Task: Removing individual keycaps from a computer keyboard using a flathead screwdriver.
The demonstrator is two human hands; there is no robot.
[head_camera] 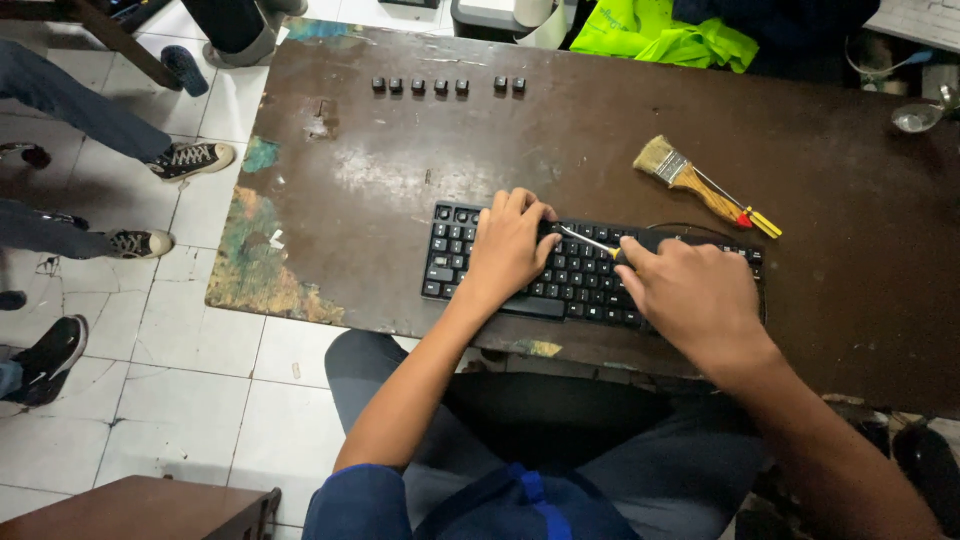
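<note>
Right hand (690,290) with screwdriver (588,241) over keyboard (450,255)

Single view from a camera worn on the seated person's head, looking steeply down over the lap onto the table (600,130). It sits near enough that both forearms fill the lower frame. The far table edge lies at top; tiled floor (180,380) and bystanders' shoes (190,158) occupy the left side.

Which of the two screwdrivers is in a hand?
The one in the right hand, its shaft over the keyboard; the other screwdriver lies beside the brush.
</note>
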